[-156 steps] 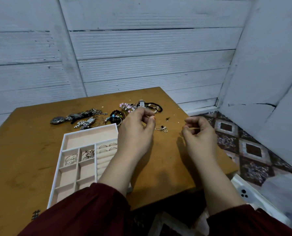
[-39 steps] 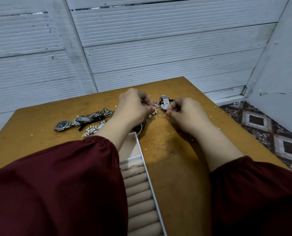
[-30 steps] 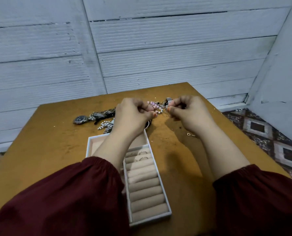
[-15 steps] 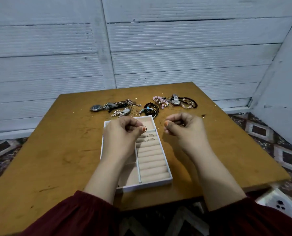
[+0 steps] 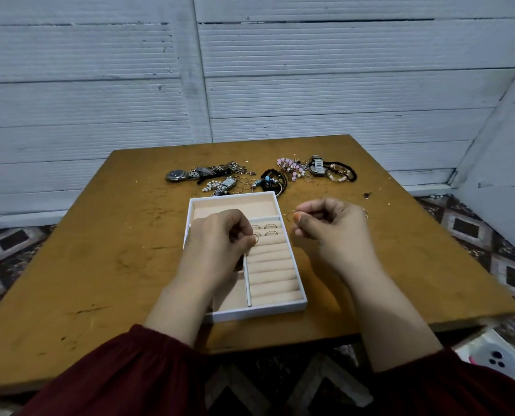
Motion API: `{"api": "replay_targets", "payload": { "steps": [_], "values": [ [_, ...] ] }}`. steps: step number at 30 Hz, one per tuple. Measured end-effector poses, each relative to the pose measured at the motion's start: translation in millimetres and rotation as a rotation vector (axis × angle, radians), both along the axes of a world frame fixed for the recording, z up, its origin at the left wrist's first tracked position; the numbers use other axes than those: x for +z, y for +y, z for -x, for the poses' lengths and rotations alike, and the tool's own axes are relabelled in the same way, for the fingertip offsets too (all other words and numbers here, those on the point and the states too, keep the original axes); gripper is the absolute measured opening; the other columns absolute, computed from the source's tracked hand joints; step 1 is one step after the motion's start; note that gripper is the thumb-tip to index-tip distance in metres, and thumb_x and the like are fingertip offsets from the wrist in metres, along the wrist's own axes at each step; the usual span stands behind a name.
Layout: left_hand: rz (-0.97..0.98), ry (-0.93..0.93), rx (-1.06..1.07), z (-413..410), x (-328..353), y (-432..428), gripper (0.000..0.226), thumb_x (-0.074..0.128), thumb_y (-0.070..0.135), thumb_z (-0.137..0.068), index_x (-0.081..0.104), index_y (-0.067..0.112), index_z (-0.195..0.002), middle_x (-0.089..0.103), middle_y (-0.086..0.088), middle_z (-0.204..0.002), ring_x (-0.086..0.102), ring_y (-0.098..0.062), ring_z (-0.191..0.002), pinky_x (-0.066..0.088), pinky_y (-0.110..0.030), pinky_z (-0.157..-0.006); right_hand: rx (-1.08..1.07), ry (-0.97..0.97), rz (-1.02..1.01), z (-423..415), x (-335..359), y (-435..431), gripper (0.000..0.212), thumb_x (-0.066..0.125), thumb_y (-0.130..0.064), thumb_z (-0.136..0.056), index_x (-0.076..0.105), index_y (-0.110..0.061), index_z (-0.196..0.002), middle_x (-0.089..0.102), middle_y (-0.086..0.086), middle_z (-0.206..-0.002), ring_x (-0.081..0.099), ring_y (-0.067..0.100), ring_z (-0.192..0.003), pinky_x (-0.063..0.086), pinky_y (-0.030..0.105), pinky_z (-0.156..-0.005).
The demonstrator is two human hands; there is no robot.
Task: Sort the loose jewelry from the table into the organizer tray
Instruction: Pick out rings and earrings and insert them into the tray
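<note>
My left hand (image 5: 220,240) pinches a ring (image 5: 256,238) over the organizer tray (image 5: 265,311), my right hand (image 5: 332,231) a hoop (image 5: 290,216); a slack pinch could roll either off the bench (image 5: 115,250).

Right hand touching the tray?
Apart. Head view: a strip of bare table shows between the right hand and the tray.

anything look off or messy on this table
The loose jewelry lies in a tangled heap beyond the tray, a dark scrap sits alone to its right, and the table is scuffed and stained.
</note>
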State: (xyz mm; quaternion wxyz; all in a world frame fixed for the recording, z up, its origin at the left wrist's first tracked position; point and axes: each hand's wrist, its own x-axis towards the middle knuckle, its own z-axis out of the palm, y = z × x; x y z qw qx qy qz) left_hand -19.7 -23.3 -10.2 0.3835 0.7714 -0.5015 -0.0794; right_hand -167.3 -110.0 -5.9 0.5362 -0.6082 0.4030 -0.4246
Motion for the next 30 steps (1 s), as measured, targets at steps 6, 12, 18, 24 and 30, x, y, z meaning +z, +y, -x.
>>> {"api": "replay_targets", "payload": {
  "steps": [6, 12, 18, 24, 30],
  "values": [
    [-0.015, -0.129, -0.060, 0.7, -0.8, 0.2, 0.008, 0.074, 0.017, -0.079, 0.068, 0.021, -0.077, 0.060, 0.012, -0.070, 0.058, -0.013, -0.078, 0.048, -0.032, -0.070, 0.001, 0.023, 0.008, 3.0, -1.5, -0.2, 0.018, 0.067, 0.000, -0.085, 0.066, -0.017, -0.077, 0.066, 0.005, -0.067, 0.062, 0.010, -0.057, 0.057, 0.023, -0.058],
    [-0.091, -0.221, -0.114, -1.3, -0.8, -3.1, 0.007, 0.067, 0.019, -0.084, 0.072, 0.023, -0.086, 0.067, 0.002, -0.089, 0.058, -0.018, -0.090, 0.049, -0.036, -0.076, 0.011, 0.019, 0.009, 4.5, -2.1, 1.5, 0.019, 0.066, 0.001, -0.085, 0.065, -0.016, -0.077, 0.066, 0.006, -0.067, 0.062, 0.009, -0.056, 0.056, 0.020, -0.057],
    [-0.120, -0.227, -0.127, -2.1, -2.6, -5.0, 0.011, 0.065, 0.017, -0.085, 0.072, 0.025, -0.087, 0.065, 0.003, -0.089, 0.057, -0.019, -0.090, 0.049, -0.036, -0.075, 0.016, 0.038, 0.021, 4.0, -2.5, 0.3, 0.019, 0.066, 0.001, -0.085, 0.066, -0.016, -0.077, 0.066, 0.004, -0.068, 0.063, 0.009, -0.057, 0.058, 0.022, -0.060],
    [-0.123, -0.235, -0.132, -2.5, -3.5, -6.2, 0.011, 0.064, 0.016, -0.085, 0.072, 0.024, -0.087, 0.065, 0.002, -0.090, 0.057, -0.020, -0.091, 0.050, -0.038, -0.075, 0.019, 0.047, 0.024, 5.6, -3.1, 1.1, 0.018, 0.066, 0.001, -0.085, 0.067, -0.016, -0.078, 0.066, 0.003, -0.067, 0.064, 0.008, -0.057, 0.056, 0.022, -0.059],
    [-0.032, -0.151, -0.068, -3.8, 0.2, 0.6, 0.006, 0.071, 0.020, -0.082, 0.073, 0.025, -0.084, 0.068, 0.012, -0.079, 0.060, -0.001, -0.078, 0.047, -0.021, -0.072, 0.013, 0.028, -0.008, 5.9, -0.7, 2.8, 0.017, 0.066, 0.001, -0.085, 0.066, -0.014, -0.078, 0.066, 0.006, -0.069, 0.063, 0.011, -0.058, 0.058, 0.025, -0.061]
  ]
}}
